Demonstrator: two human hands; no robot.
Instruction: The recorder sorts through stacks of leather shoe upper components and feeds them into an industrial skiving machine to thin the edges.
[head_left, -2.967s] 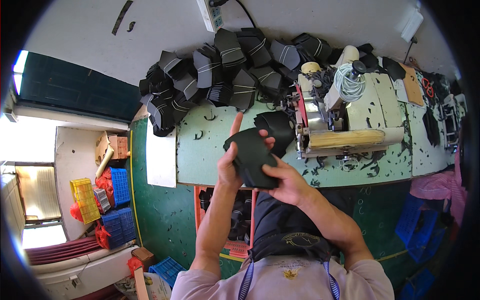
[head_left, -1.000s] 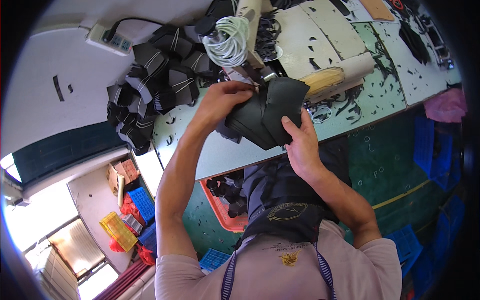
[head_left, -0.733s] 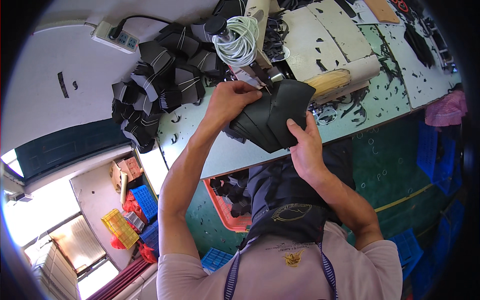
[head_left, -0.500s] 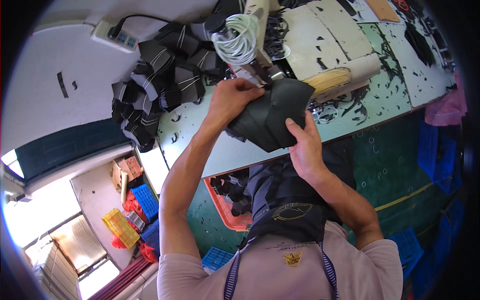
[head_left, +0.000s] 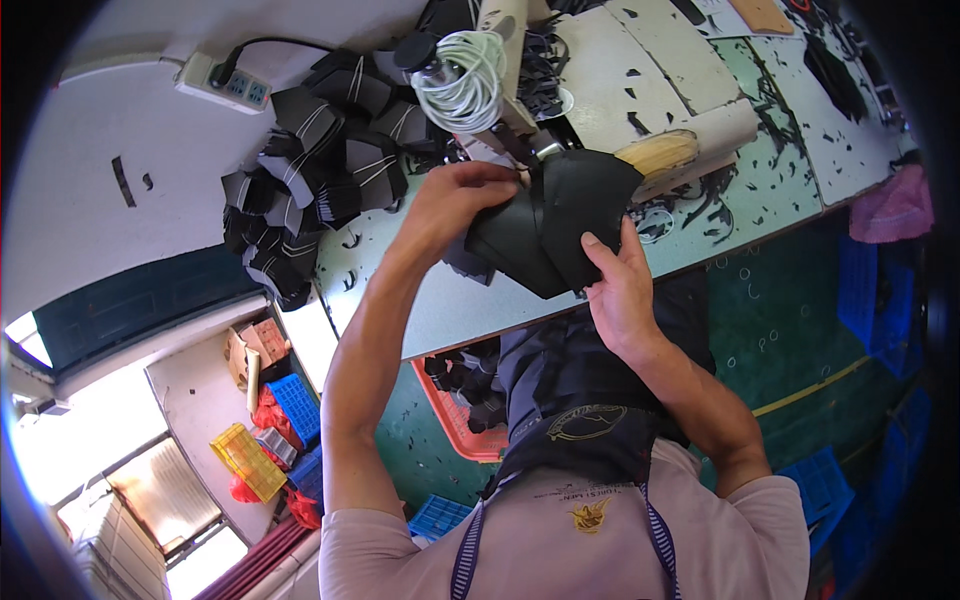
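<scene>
Black pieces [head_left: 592, 215] moved up to machine [head_left: 605, 62]; now fanned, formerly stacked; both hands [head_left: 624, 297] grasping them

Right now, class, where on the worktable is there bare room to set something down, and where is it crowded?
The clearest patch of worktable is bordered by the left forearm, the held black pieces and the front edge. Crowded: along the wall, with tied bundles; around the machine, with dark scraps.
</scene>
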